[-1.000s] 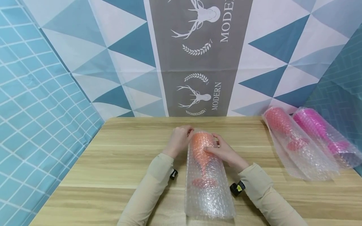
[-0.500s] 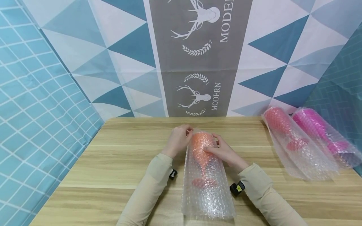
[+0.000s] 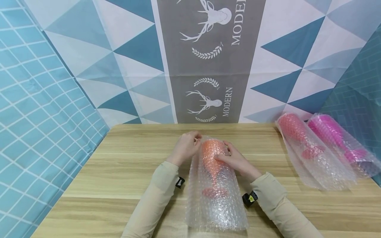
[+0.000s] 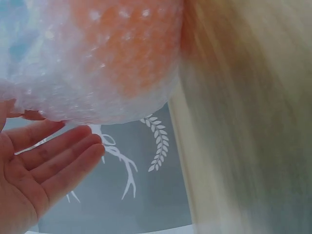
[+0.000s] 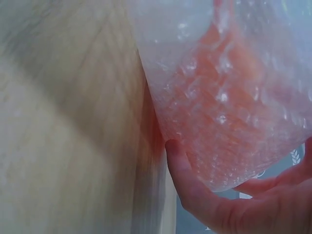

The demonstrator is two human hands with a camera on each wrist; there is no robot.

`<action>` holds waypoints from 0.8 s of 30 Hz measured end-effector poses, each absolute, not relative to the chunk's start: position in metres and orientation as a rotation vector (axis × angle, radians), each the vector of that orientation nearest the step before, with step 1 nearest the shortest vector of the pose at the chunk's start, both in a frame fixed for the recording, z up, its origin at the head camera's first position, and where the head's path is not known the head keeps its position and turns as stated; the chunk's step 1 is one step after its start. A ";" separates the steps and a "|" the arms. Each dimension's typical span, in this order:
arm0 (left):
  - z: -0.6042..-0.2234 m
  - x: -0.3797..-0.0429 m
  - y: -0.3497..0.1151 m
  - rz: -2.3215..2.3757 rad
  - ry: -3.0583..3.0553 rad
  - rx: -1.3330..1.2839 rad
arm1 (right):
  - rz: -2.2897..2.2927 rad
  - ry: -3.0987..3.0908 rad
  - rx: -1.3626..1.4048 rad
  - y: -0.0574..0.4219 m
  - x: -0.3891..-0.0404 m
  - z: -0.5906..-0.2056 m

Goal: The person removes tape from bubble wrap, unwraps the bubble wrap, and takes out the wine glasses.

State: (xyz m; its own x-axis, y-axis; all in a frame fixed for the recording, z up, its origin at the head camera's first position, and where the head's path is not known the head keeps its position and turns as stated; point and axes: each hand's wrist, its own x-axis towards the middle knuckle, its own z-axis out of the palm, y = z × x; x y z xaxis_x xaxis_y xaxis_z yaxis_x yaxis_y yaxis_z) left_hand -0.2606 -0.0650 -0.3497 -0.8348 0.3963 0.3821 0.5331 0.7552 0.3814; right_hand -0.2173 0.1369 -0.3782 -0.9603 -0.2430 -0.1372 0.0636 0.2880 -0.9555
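An orange goblet (image 3: 213, 155) lies on the table inside a sheet of bubble wrap (image 3: 223, 215), its bowl toward the wall and its foot toward me. My left hand (image 3: 184, 148) pinches the far left corner of the wrap. In the left wrist view, thumb and forefinger of that hand (image 4: 48, 170) meet at the wrap's edge while the other fingers extend loosely. My right hand (image 3: 236, 161) grips the wrapped bowl from the right, thumb on top. The right wrist view shows its fingers (image 5: 183, 178) curving round the wrapped rim.
On the right of the wooden table (image 3: 128, 185) lie two more bubble-wrapped goblets, a red one (image 3: 293, 127) and a magenta one (image 3: 328, 130). A patterned cloth (image 3: 211, 66) hangs behind the far edge. Blue tiled cloth (image 3: 44, 109) covers the left side.
My left hand has moved slightly left, drawing the wrap's left flap outward, away from the goblet. The right hand and the goblet have stayed put.
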 end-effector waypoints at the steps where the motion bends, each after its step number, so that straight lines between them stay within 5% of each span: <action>1: -0.349 -0.260 -0.066 -0.698 -2.684 -0.724 | -1.712 2.317 -0.163 0.137 -0.217 -0.378; 24: -0.348 -0.263 -0.071 -0.695 -2.723 -0.794 | -1.387 2.938 -0.506 0.130 -0.205 -0.367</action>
